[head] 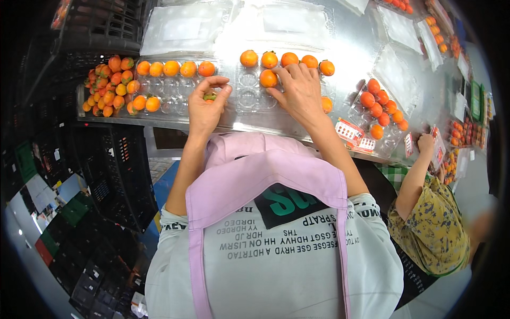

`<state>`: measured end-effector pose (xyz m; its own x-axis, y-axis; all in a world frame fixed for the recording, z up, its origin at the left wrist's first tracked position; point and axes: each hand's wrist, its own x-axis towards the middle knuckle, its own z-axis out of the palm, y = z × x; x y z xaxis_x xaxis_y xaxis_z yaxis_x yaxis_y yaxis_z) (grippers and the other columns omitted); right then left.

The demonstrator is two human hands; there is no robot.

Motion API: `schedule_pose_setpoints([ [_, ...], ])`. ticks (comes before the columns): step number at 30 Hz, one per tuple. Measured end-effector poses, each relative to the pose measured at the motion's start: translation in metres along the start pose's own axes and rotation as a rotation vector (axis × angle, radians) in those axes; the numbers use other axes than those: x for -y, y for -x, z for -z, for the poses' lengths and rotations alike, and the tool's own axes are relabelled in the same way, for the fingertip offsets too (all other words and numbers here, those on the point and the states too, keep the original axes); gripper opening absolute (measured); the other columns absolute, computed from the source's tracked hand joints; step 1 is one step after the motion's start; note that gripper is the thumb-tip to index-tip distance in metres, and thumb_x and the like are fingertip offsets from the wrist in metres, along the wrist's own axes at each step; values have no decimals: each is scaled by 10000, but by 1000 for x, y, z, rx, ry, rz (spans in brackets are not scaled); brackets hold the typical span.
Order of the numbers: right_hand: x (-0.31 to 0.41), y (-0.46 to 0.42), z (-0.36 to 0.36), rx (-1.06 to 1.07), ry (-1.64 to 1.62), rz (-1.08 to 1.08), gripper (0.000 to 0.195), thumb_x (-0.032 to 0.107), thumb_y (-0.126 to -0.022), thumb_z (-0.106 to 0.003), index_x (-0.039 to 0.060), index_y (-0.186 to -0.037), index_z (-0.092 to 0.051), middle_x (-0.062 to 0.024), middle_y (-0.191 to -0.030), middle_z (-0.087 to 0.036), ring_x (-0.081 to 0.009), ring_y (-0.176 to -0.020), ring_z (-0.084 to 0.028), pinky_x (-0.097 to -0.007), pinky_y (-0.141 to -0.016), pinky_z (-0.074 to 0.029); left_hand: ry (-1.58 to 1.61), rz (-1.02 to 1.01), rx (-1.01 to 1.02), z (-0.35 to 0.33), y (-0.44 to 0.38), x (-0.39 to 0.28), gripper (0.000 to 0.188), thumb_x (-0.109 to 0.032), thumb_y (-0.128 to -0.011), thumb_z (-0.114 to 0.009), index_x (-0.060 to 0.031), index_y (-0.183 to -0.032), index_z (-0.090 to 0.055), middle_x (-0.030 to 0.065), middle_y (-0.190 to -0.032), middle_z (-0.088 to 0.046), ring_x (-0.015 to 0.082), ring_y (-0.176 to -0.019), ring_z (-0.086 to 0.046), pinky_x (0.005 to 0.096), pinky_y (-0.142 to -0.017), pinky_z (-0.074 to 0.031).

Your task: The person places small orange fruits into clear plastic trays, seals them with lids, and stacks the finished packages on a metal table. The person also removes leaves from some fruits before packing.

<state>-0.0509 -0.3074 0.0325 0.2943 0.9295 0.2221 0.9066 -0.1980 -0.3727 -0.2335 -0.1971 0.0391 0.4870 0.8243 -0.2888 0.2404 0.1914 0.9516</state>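
Observation:
My left hand point(208, 104) curls around a persimmon point(209, 97) whose green calyx shows between thumb and fingers. It hovers by the right end of a clear plastic tray point(171, 87), which holds persimmons along its back row and a few at front left. My right hand point(298, 89) is over a second clear tray point(248, 97). Its thumb and index finger are around the right side of an orange persimmon point(268, 78) in the middle row. Behind them runs a back row of several persimmons point(249, 58). Another persimmon point(326, 104) sits right of my wrist; cups beneath my palm are hidden.
Loose persimmons point(107, 89) are heaped at the table's left end, beside a black crate point(101, 26). Packaging point(179, 30) lies behind the trays. To the right are a partly filled tray point(378, 105), printed cards point(350, 131) and a co-worker's arm point(418, 171).

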Motion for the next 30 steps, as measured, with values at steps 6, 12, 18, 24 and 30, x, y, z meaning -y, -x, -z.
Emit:
schedule_pose_setpoints([
  [6,-5,-3,-2,-31,-126,-23,338,266,-638,-738,87,-910,-647,-44,-787,-558,-196,-767,-523,-336,-715,-365,-177,-79,77,-16,8,-6,292,-54,-761,-680,-61,-1042,-600,-1,-947,-597,23,-610,-489,175,-560,-420],
  [12,0,4,15,92,-385,-198,326,293,-633,-710,54,-851,-674,-81,-743,-589,-209,-681,-548,-348,-720,-394,-448,-135,279,-34,12,-19,537,-135,-669,-741,-81,-1154,-519,94,-1076,-567,249,-851,-595,315,-745,-482],
  [18,6,10,26,136,-702,-341,386,337,-679,-719,28,-903,-663,-55,-718,-583,-160,-626,-526,-306,-599,-413,-302,-328,241,-44,11,-9,460,-117,-666,-746,-68,-1086,-565,107,-1009,-599,273,-916,-602,330,-767,-485],
  [24,8,12,25,235,-869,-470,358,330,-787,-670,10,-941,-633,-42,-703,-575,-96,-594,-495,-229,-555,-404,-441,-391,215,-43,15,-21,427,-111,-649,-758,-63,-1040,-594,93,-964,-617,267,-878,-603,335,-738,-487],
  [30,7,16,17,181,-1060,-527,278,270,-880,-578,3,-946,-620,-53,-726,-601,-81,-642,-520,-224,-581,-419,-394,-306,218,-41,19,-21,437,-120,-632,-771,-63,-1030,-601,92,-952,-617,256,-855,-602,325,-725,-486],
])
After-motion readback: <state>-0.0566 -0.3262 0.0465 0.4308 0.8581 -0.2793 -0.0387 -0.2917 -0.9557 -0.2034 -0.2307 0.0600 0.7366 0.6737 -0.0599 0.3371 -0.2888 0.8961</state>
